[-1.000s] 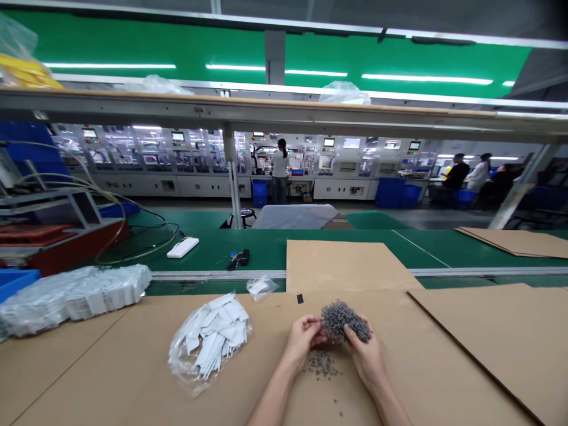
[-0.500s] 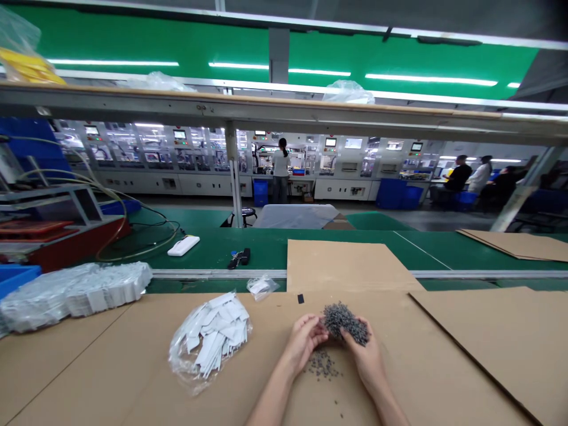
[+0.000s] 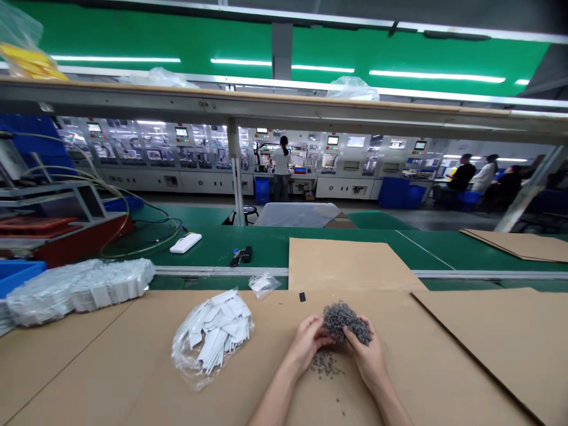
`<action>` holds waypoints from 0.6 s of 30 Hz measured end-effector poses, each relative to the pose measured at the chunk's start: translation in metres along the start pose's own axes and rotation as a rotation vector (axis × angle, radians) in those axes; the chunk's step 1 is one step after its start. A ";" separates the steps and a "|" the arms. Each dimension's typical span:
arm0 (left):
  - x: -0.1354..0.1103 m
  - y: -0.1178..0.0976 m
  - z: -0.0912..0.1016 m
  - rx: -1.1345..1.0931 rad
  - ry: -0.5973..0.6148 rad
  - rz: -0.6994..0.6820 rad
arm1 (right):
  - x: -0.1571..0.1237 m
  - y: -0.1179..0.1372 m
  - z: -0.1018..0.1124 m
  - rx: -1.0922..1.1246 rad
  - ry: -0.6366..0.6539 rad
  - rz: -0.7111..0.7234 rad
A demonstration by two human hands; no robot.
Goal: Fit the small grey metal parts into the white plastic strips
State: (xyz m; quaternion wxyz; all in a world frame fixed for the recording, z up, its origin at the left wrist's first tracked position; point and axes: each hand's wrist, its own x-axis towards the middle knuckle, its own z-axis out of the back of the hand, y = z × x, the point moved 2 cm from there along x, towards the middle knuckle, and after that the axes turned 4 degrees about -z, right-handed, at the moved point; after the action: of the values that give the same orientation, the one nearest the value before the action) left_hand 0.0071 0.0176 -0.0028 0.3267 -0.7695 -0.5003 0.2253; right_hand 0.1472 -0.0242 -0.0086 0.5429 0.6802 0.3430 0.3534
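A dense heap of small grey parts (image 3: 344, 321) is held between my two hands just above the cardboard. My right hand (image 3: 369, 355) is closed around its right side, thumb pressed on top. Against its left edge my left hand (image 3: 307, 342) is closed with curled fingers; whether a clear bag wraps the heap I cannot tell. Below the hands, loose grey parts (image 3: 326, 365) are scattered on the cardboard sheet (image 3: 248, 384). Left of my left hand lies an open clear bag of flat white pieces (image 3: 217, 331). A small black piece (image 3: 302, 297) rests beyond my hands.
A wrapped stack of white pieces (image 3: 84, 287) is at left beside a blue bin (image 3: 20, 275). Keys (image 3: 241, 256), a white device (image 3: 185, 243) and a small clear bag (image 3: 263, 285) lie farther back. At right is a raised cardboard sheet (image 3: 497, 337). People stand and sit beyond.
The view has shifted slightly, moving the scene a little to the right. My left fingers have drawn a bit closer under the heap's left edge; the right hand keeps its grip.
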 end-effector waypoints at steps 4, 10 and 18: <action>0.000 -0.004 0.001 -0.012 -0.013 -0.074 | 0.000 0.003 0.001 -0.072 -0.016 0.004; -0.001 -0.003 -0.001 0.166 -0.004 -0.029 | -0.005 0.013 -0.005 0.089 0.017 -0.049; 0.000 -0.011 0.006 0.309 -0.122 -0.143 | -0.002 0.003 -0.001 -0.024 -0.032 -0.106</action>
State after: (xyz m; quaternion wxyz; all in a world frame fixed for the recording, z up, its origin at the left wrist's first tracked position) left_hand -0.0031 0.0226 0.0011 0.4254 -0.6573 -0.5322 0.3220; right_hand 0.1452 -0.0260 -0.0057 0.5746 0.6600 0.3656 0.3171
